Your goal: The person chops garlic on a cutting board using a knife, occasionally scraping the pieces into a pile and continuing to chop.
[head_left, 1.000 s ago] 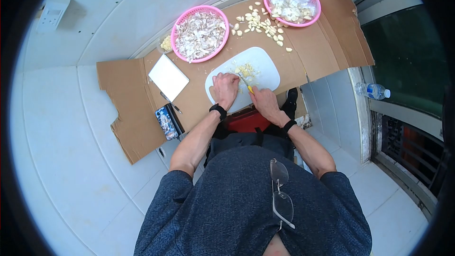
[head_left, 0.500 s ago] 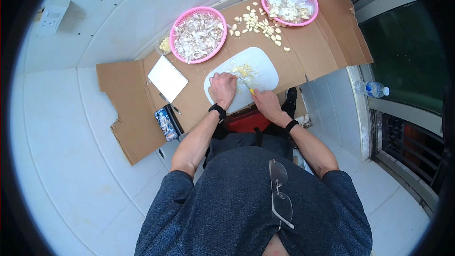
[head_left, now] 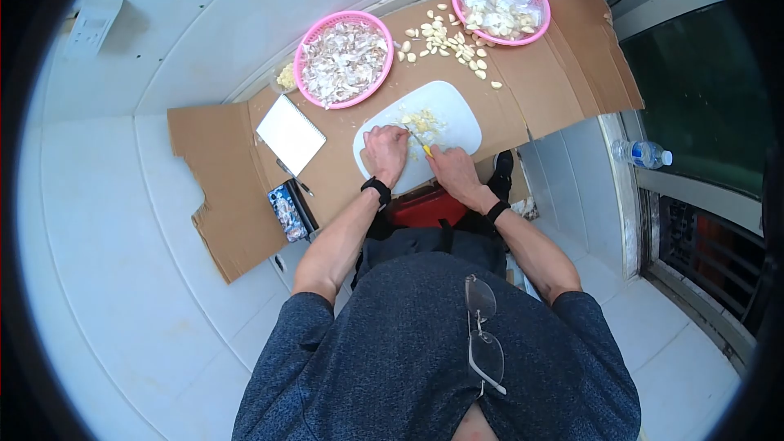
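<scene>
My right hand (head_left: 456,172) is closed around the yellow handle of a small knife (head_left: 427,149), whose blade points up and left toward my left fingertips. My left hand (head_left: 386,152) rests on the white cutting board (head_left: 459,118), fingers curled and pressed together beside the blade. Whatever sits under those fingertips is too small and hidden to make out. Chopped garlic (head_left: 422,122) lies on the board just beyond both hands. Farther back, several peeled garlic cloves (head_left: 457,47) are scattered on the cardboard.
Cardboard (head_left: 237,204) covers the work surface. One pink basket (head_left: 387,73) holds garlic skins, another pink basket (head_left: 545,20) holds garlic and plastic bags. A small tub of minced garlic (head_left: 286,77), a notebook (head_left: 291,135), a pen (head_left: 294,177) and a patterned case (head_left: 286,214) lie left.
My right hand and the knife have shifted slightly left, closer to my left hand. My left hand stays in nearly the same place on the board.
</scene>
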